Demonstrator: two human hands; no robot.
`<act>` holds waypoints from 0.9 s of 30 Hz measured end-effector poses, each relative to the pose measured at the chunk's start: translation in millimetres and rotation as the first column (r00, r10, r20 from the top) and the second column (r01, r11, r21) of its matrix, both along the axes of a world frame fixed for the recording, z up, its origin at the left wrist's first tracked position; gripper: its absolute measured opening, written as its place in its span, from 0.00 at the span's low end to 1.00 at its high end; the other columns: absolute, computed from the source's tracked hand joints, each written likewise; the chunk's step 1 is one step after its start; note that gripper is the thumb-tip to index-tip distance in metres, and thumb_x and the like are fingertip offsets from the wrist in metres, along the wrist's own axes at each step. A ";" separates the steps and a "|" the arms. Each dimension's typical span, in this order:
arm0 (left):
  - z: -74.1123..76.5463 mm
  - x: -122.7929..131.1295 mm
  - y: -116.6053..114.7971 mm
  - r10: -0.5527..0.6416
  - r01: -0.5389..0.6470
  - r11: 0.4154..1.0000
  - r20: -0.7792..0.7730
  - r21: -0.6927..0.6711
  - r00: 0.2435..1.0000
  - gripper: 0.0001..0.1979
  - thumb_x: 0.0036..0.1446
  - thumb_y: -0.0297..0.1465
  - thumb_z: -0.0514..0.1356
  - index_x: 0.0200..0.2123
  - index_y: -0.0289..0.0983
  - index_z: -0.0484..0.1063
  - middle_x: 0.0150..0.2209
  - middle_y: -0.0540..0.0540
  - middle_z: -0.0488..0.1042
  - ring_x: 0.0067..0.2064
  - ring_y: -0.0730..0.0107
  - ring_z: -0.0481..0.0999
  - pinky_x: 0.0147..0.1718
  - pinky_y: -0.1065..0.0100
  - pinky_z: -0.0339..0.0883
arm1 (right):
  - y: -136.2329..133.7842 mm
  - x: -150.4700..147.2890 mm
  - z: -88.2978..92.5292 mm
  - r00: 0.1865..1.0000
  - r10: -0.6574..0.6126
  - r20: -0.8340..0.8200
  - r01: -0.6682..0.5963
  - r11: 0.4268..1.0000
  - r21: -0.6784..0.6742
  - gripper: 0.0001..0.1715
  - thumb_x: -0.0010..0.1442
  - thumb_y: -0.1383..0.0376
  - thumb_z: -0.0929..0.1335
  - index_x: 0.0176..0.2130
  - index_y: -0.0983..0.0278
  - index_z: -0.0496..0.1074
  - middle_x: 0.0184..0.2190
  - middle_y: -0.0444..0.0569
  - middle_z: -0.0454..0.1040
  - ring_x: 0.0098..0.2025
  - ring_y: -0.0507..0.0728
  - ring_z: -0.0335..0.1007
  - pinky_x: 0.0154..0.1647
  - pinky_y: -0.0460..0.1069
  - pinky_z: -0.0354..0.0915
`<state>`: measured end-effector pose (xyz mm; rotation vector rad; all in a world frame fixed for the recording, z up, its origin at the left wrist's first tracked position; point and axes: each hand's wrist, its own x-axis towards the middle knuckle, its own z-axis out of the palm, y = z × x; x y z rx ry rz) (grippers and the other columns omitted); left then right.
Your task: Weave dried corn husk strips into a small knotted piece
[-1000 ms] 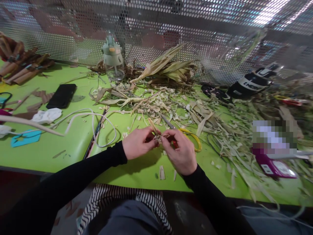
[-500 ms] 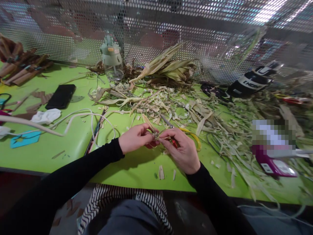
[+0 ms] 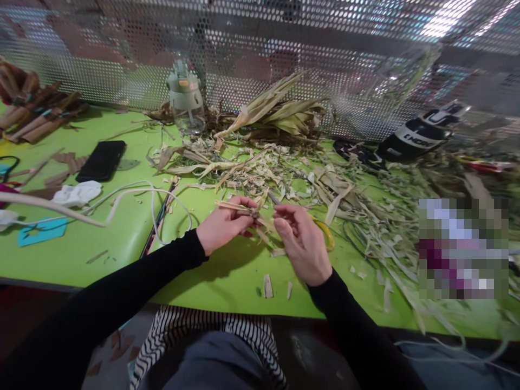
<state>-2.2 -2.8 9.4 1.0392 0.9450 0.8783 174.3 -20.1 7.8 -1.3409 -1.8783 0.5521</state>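
Pinched between the thumb and fingers of my left hand (image 3: 227, 223) is a small knotted piece of dried corn husk (image 3: 257, 214), its pale strips sticking out several ways. My right hand (image 3: 303, 238) hovers just right of it, fingers loosely curled and thumb apart from the index finger; nothing shows between them. Partly hidden behind that hand lie scissors with a yellow handle (image 3: 328, 234), on the green table (image 3: 227, 287). Small husk scraps (image 3: 267, 286) rest in front of the hands.
Husk shavings (image 3: 260, 168) spread beyond the hands, with a husk bundle (image 3: 276, 108) behind. A pale green bottle (image 3: 186, 100), black bottle (image 3: 418, 135), phone (image 3: 101, 160) and white cable (image 3: 134, 187) surround the work. A perforated metal screen (image 3: 244, 49) closes the back.
My right hand has let go of the knotted husk piece and drawn slightly right. The piece has turned in my left hand, its strips now pointing left and toward the lower right.
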 end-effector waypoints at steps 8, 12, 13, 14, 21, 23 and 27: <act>-8.0 3.0 -3.3 -0.193 0.194 0.979 -0.023 0.065 0.981 0.04 0.59 0.24 0.50 0.39 0.35 0.57 0.22 0.54 0.68 0.22 0.78 0.69 0.24 0.74 0.65 | 0.3 -5.3 -5.5 0.967 0.089 -0.240 -0.159 0.943 -0.291 0.18 0.59 0.55 0.66 0.45 0.62 0.63 0.23 0.39 0.67 0.22 0.49 0.63 0.22 0.44 0.59; -11.1 3.5 -7.9 -0.263 0.286 0.951 -0.173 0.121 0.949 0.05 0.61 0.30 0.50 0.39 0.35 0.58 0.24 0.54 0.65 0.19 0.79 0.65 0.19 0.73 0.61 | 0.4 -6.3 -3.9 0.937 0.043 -0.346 -0.169 0.924 -0.342 0.15 0.60 0.54 0.65 0.38 0.62 0.62 0.17 0.36 0.63 0.18 0.47 0.56 0.19 0.43 0.54; -11.8 3.5 -8.7 -0.246 0.288 0.943 -0.231 0.166 0.941 0.07 0.61 0.33 0.51 0.40 0.35 0.59 0.26 0.53 0.65 0.19 0.79 0.64 0.20 0.72 0.61 | -0.6 -7.2 -2.9 0.933 0.037 -0.359 -0.169 0.923 -0.344 0.14 0.60 0.54 0.65 0.36 0.62 0.61 0.16 0.35 0.62 0.17 0.47 0.55 0.18 0.43 0.54; -12.3 3.5 -9.5 -0.219 0.289 0.930 -0.288 0.229 0.932 0.09 0.60 0.35 0.52 0.40 0.35 0.60 0.27 0.52 0.66 0.21 0.79 0.63 0.22 0.71 0.62 | -1.9 -8.3 -1.8 0.927 0.030 -0.373 -0.168 0.925 -0.342 0.13 0.61 0.55 0.64 0.35 0.62 0.61 0.15 0.35 0.61 0.16 0.46 0.54 0.18 0.42 0.53; -8.5 4.7 -17.6 -0.105 0.332 0.838 -0.468 0.434 0.877 0.13 0.63 0.40 0.48 0.35 0.36 0.62 0.24 0.52 0.66 0.25 0.75 0.64 0.27 0.71 0.58 | -7.8 -13.6 1.8 0.815 0.053 -0.576 -0.260 0.923 -0.283 0.09 0.62 0.59 0.65 0.36 0.61 0.61 0.23 0.39 0.68 0.21 0.49 0.66 0.22 0.44 0.63; -7.2 5.7 -20.9 -0.091 0.315 0.841 -0.459 0.439 0.884 0.13 0.63 0.40 0.48 0.37 0.36 0.63 0.24 0.52 0.66 0.24 0.76 0.64 0.26 0.71 0.58 | -6.3 -12.4 1.3 0.803 0.076 -0.592 -0.281 0.923 -0.262 0.08 0.61 0.59 0.65 0.36 0.60 0.61 0.24 0.39 0.69 0.21 0.49 0.66 0.23 0.44 0.64; -10.2 7.3 -21.9 -0.055 0.246 0.877 -0.423 0.413 0.905 0.15 0.62 0.41 0.49 0.36 0.35 0.64 0.25 0.52 0.67 0.23 0.78 0.63 0.25 0.72 0.58 | -3.2 -6.7 -1.8 0.870 0.100 -0.483 -0.273 0.913 -0.304 0.12 0.62 0.55 0.63 0.35 0.61 0.61 0.22 0.40 0.68 0.21 0.49 0.64 0.21 0.44 0.60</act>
